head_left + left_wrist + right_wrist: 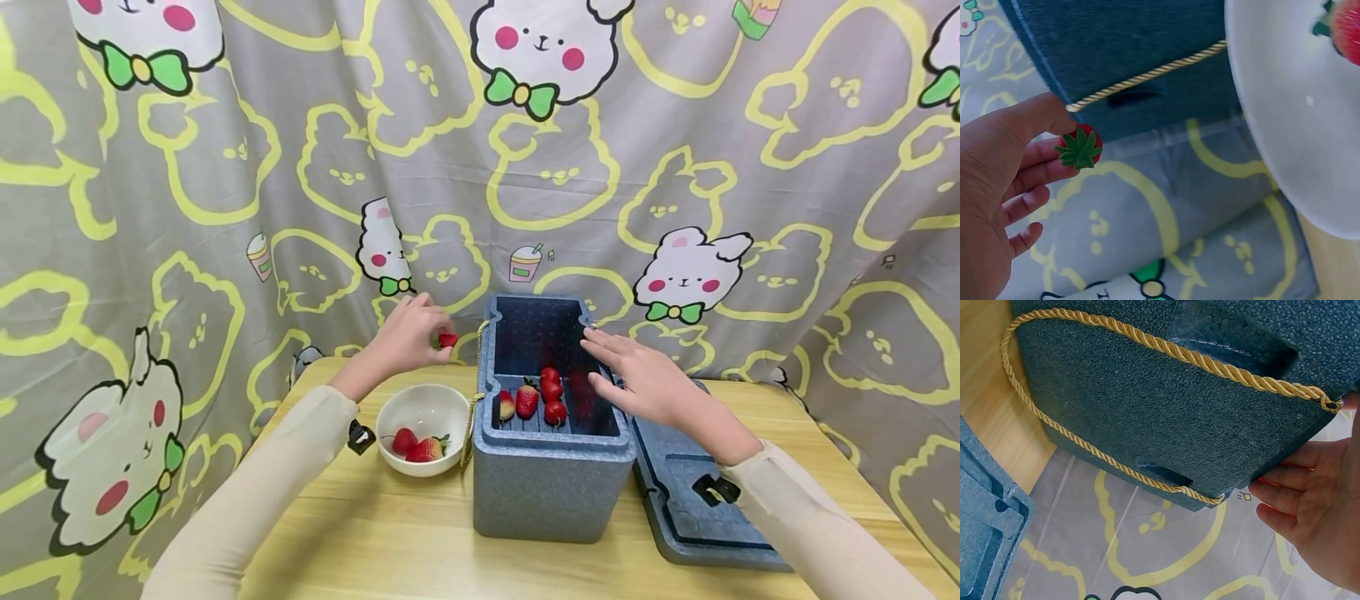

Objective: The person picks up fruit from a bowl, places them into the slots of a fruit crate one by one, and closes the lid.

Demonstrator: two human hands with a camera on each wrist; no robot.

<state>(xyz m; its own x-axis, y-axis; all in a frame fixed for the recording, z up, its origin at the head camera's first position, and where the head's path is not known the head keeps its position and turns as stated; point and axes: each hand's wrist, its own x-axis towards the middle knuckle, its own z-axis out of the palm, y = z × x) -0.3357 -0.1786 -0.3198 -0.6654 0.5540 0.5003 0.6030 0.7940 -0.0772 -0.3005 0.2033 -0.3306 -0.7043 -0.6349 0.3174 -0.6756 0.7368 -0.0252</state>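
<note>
My left hand (415,332) pinches a small strawberry with green leaves (1080,147) between thumb and fingers, above and behind the white bowl (429,403). In that bowl lie a round red fruit with a stem (405,440) and a larger strawberry (425,451). A grey foam box (551,492) stands uncovered to the right of the bowl. Inside it are strawberries (527,400) and a row of small round red fruits (551,388) on a ribbed floor. My right hand (648,379) is at the box's right rim, fingers extended and holding nothing.
The foam lid (712,500) lies on the wooden table (390,542) right of the box, under my right forearm. A gold rope (1116,465) loops along the box's side. Behind the table hangs a grey curtain (435,175) with cartoon bears and rabbits.
</note>
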